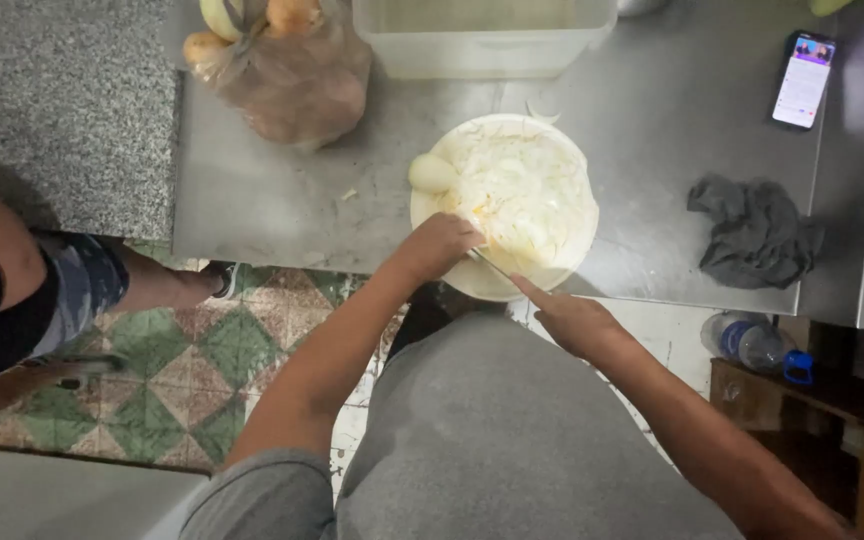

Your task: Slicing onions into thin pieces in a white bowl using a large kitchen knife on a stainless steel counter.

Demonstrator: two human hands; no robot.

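Head view looks down on a round white cutting board [562, 262] heaped with sliced onion [522, 190] at the near edge of a steel table [652, 110]. Left hand [439, 245] is curled over a piece of onion on the board, pressing it down. Right hand [572, 318] grips a knife [494, 265], forefinger along the spine, blade just beside the left fingers. A peeled onion half [432, 172] sits at the board's left rim. A grey rag [755, 230] and a lit phone [804, 80] lie to the right

My one head camera looks steeply down, close over the steel table [652, 150], whose edge runs toward three o'clock.
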